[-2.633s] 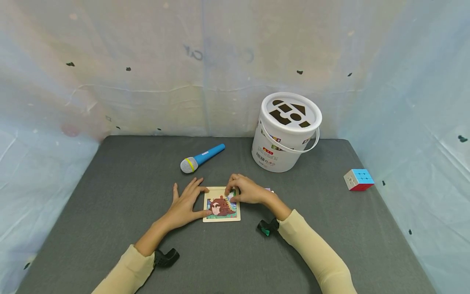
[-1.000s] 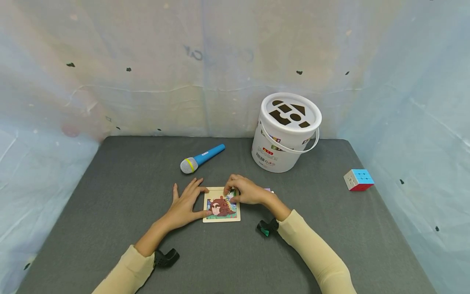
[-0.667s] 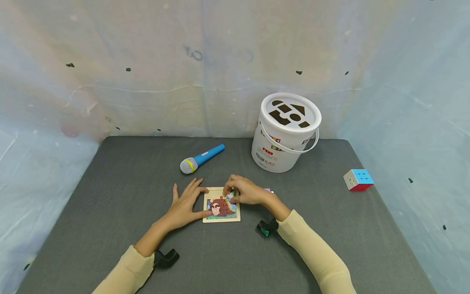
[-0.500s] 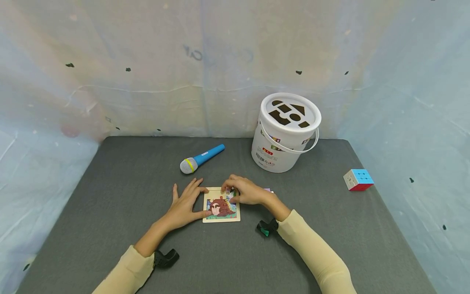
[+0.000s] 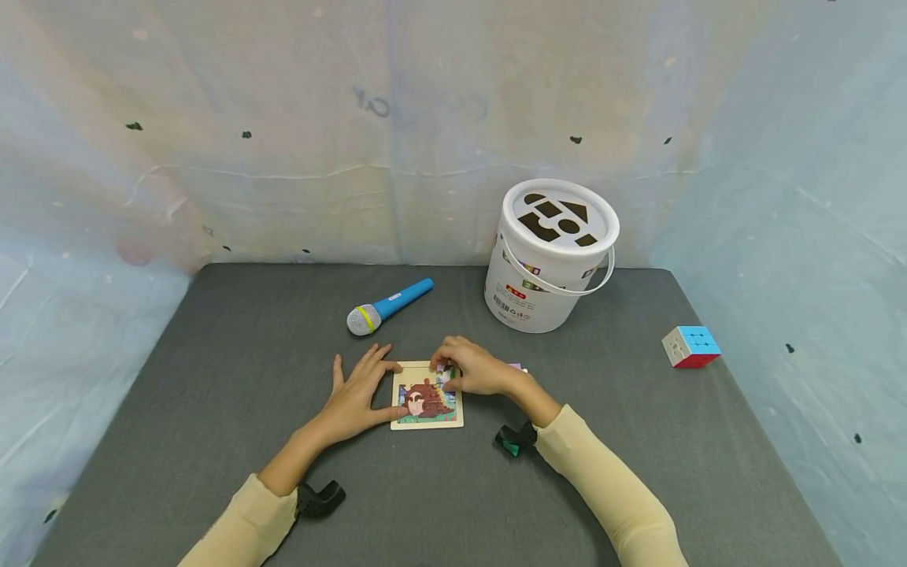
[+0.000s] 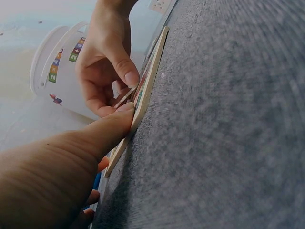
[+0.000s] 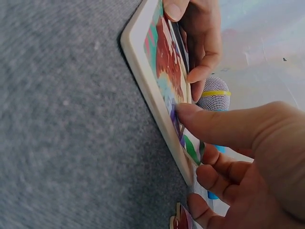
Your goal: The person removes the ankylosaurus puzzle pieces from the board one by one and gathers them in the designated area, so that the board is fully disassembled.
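A small wooden jigsaw puzzle board (image 5: 427, 426) with a brown animal picture lies flat in the middle of the table. My left hand (image 5: 357, 400) rests at its left side, fingers spread, the thumb pressing the lower left rim and the index finger at the upper left corner. At the upper right part of the board, my right hand (image 5: 476, 367) pinches a puzzle piece (image 7: 192, 147) with green and white on it, tilted up from the board in the right wrist view. Bare wood shows at the board's upper left. Under the right wrist, a loose purple piece (image 5: 520, 366) is mostly hidden.
A blue toy microphone (image 5: 393, 305) lies behind the board. Farther back on the right stands a white bucket (image 5: 546, 268) with shape holes in its lid. A puzzle cube (image 5: 692, 347) sits near the right edge of the grey table (image 5: 425, 504).
The right fingers shift slightly over the board's upper right corner, and the index finger edges a little left, showing a purple patch beneath. The left hand and the board stay in place.
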A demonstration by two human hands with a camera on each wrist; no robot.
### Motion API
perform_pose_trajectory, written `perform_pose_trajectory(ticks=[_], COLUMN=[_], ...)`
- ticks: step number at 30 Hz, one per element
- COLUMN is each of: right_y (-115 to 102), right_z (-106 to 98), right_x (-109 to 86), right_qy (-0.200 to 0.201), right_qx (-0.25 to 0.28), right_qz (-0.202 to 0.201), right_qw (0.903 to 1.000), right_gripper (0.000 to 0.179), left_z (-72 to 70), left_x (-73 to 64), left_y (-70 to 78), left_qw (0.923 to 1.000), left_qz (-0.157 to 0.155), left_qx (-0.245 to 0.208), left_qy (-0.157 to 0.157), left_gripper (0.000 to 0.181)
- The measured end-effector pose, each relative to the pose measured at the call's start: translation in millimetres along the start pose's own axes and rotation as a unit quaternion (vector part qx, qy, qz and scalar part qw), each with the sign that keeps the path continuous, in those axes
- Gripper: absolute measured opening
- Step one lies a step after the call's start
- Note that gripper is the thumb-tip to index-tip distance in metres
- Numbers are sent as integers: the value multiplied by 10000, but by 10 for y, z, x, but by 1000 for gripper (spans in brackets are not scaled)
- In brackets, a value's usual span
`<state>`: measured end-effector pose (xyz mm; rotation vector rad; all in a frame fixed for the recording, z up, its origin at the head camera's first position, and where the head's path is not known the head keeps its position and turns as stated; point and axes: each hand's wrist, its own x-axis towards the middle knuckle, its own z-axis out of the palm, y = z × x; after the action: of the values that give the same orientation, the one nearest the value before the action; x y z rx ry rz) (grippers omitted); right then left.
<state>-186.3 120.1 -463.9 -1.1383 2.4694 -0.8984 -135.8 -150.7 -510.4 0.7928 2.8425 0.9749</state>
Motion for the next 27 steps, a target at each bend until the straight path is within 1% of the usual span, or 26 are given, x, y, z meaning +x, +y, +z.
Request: perform_pose_trajectory(ticks=[4, 17, 23, 27], right_y=[-5, -13, 8, 28], right_z=[0, 10, 25, 28], right_x=[1, -1, -18, -26], right_qy=[49, 33, 90, 120], right_qx=[-15, 157, 247, 430], right_qz=[-5, 97, 44, -61], right_qw=[10000, 9998, 9996, 9990], right_gripper=[29, 29, 28, 28], left_z=[-3, -4, -12, -12], left_x=[-2, -8, -8, -5], left_y=[0, 0, 11, 16], left_qw=[10000, 10000, 10000, 10000], left_qz=[5, 47, 28, 15], left_qx=[-3, -45, -2, -1], left_qy=[1, 32, 19, 7], left_gripper=[68, 68, 67, 67])
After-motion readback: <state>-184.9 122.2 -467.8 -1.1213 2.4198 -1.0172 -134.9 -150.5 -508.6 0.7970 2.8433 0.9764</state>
